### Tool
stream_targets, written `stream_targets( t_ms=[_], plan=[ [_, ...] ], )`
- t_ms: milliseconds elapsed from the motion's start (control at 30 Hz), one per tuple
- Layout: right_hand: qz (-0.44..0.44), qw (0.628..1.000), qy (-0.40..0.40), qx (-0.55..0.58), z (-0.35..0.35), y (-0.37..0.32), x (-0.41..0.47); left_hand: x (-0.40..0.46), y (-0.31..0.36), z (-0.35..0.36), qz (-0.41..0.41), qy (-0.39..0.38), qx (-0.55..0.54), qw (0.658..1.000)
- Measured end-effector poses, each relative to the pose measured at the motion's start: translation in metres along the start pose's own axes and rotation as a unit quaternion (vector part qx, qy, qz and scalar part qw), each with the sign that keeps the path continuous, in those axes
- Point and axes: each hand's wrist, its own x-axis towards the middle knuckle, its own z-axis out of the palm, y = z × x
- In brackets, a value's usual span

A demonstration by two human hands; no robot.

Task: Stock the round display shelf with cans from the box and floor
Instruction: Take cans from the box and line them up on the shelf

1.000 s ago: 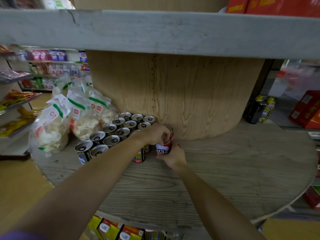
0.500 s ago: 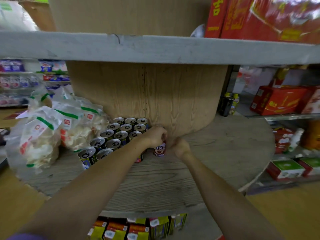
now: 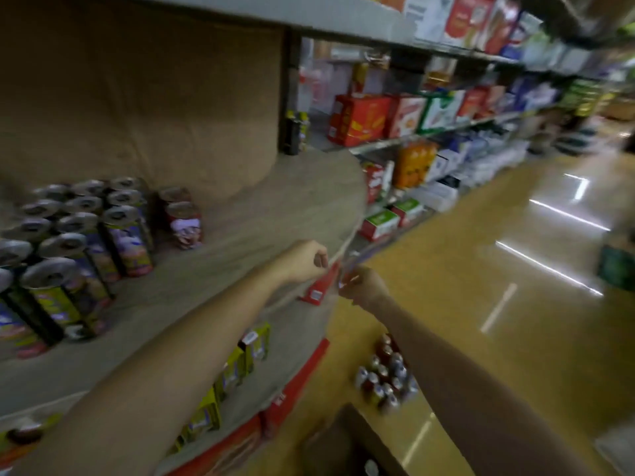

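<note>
The frame is motion-blurred. On the round wooden display shelf (image 3: 275,214), a block of silver-topped cans (image 3: 82,231) stands at the left. Two red cans (image 3: 182,218) stand just right of it, against the wooden core. My left hand (image 3: 305,261) hovers over the shelf's front rim with loosely curled fingers and holds nothing. My right hand (image 3: 364,286) is just past the rim, over the aisle, also loosely curled and empty. Several loose cans (image 3: 385,379) stand on the floor below. The open cardboard box (image 3: 343,441) is at the bottom edge.
A lower tier of the round display (image 3: 240,359) carries yellow cartons, with red price tags (image 3: 318,286) on the rims. Long store shelving (image 3: 429,115) with red, green and orange boxes lines the right side. A shiny yellow aisle floor (image 3: 515,269) stretches away.
Both hands let go of the red can, which now stands beside the can block. They drew back to the shelf rim. The view swung right and down to the aisle and floor.
</note>
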Motion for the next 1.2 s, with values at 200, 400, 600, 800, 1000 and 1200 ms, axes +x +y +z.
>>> stream_targets(
  t_ms=[200,400,600,800,1000,1200],
  plan=[
    [0.109,0.994,0.022,-0.009,-0.031,0.096,-0.054,0.003,0.040,0.095,0.026,-0.121,0.039,0.992],
    [0.153,0.987,0.048,-0.018,-0.030,0.196,-0.093,0.008,0.061,0.199,-0.018,-0.202,0.021,0.979],
    [0.161,0.986,0.006,-0.033,-0.027,0.293,-0.099,0.011,0.071,0.295,-0.087,-0.234,0.001,0.968],
    [0.171,0.983,-0.071,-0.012,-0.034,0.402,-0.079,0.027,0.102,0.381,-0.178,-0.215,-0.025,0.960],
    [0.147,0.977,-0.155,-0.022,-0.003,0.479,-0.064,0.021,0.093,0.458,-0.299,-0.231,-0.079,0.922],
    [0.165,0.960,-0.225,-0.022,0.061,0.530,-0.048,0.009,0.067,0.512,-0.373,-0.262,-0.097,0.885]
  ],
)
